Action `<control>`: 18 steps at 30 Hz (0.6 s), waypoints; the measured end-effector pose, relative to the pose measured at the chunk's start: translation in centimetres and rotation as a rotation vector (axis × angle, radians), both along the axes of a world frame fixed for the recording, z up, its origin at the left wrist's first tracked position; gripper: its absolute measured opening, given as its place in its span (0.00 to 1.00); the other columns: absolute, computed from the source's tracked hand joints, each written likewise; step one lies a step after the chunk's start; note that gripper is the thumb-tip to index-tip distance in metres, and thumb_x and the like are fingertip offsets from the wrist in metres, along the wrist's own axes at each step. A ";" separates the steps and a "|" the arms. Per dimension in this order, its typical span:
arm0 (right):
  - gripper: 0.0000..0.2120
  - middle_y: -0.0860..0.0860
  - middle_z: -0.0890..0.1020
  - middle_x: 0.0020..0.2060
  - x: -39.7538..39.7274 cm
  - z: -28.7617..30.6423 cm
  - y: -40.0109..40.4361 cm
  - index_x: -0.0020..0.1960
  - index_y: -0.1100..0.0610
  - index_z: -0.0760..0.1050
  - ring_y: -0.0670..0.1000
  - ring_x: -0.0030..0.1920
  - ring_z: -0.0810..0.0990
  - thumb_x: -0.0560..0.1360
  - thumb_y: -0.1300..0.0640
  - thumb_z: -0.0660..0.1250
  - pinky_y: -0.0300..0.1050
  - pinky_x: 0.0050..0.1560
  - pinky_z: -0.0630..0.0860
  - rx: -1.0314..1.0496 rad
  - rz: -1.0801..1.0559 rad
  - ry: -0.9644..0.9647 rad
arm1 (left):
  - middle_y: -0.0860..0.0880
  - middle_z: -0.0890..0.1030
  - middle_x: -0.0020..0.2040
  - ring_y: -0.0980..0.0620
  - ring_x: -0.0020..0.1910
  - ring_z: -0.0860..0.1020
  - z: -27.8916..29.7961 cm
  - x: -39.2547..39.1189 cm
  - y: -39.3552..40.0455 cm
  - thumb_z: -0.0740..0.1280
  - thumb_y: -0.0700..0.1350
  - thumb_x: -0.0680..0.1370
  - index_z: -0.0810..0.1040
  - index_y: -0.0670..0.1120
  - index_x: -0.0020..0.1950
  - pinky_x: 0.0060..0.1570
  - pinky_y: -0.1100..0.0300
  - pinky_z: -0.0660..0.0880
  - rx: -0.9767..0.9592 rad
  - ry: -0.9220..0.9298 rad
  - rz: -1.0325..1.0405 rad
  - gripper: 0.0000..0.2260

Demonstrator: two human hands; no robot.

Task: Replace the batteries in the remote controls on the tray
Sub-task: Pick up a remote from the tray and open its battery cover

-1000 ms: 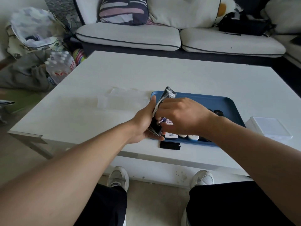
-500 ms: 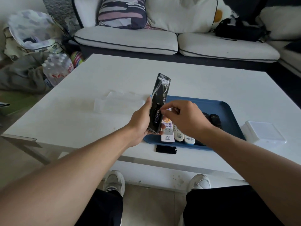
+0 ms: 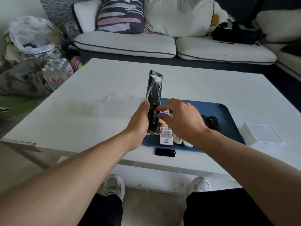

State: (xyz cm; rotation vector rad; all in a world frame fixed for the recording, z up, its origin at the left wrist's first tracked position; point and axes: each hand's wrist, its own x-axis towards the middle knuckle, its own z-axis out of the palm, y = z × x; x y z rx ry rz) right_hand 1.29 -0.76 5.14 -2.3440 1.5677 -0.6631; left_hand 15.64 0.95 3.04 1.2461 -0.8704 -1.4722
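Observation:
My left hand (image 3: 140, 121) grips the lower end of a long black remote (image 3: 154, 90) wrapped in clear film, held upright with its back toward me. Its battery bay is uncovered and a battery (image 3: 153, 117) shows inside. My right hand (image 3: 180, 118) has its fingertips at the bay, pinching at the battery. Under both hands lies the blue tray (image 3: 228, 111), which holds a white remote (image 3: 166, 136) with coloured buttons, two more white remotes (image 3: 177, 140) beside it, and dark round objects (image 3: 211, 122). The black battery cover (image 3: 165, 152) lies on the table in front of the tray.
A clear plastic box (image 3: 114, 106) sits on the white table (image 3: 211, 84) left of the tray, and a white lidded box (image 3: 262, 134) to its right. A sofa (image 3: 162, 44) stands behind the table. Water bottles (image 3: 57, 72) and bags sit on the floor at the left.
The black remote has risen from low over the tray to upright with its battery bay facing me. My right hand has let go of its body and moved its fingertips to the bay.

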 end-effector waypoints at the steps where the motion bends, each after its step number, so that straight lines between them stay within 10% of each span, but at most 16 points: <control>1: 0.09 0.42 0.80 0.50 -0.1 0.0 -0.1 0.57 0.41 0.81 0.49 0.50 0.78 0.79 0.46 0.67 0.50 0.49 0.76 0.010 0.006 -0.011 | 0.42 0.82 0.43 0.47 0.34 0.79 -0.1 0.1 0.1 0.50 0.56 0.87 0.75 0.40 0.65 0.36 0.51 0.81 -0.025 -0.046 -0.011 0.24; 18: 0.07 0.45 0.81 0.43 0.3 -0.5 -0.9 0.50 0.51 0.79 0.46 0.43 0.78 0.77 0.48 0.70 0.40 0.40 0.72 0.290 -0.052 -0.149 | 0.45 0.81 0.42 0.44 0.38 0.78 -1.0 -0.2 0.6 0.51 0.56 0.87 0.75 0.49 0.56 0.42 0.46 0.78 -0.042 -0.140 -0.073 0.17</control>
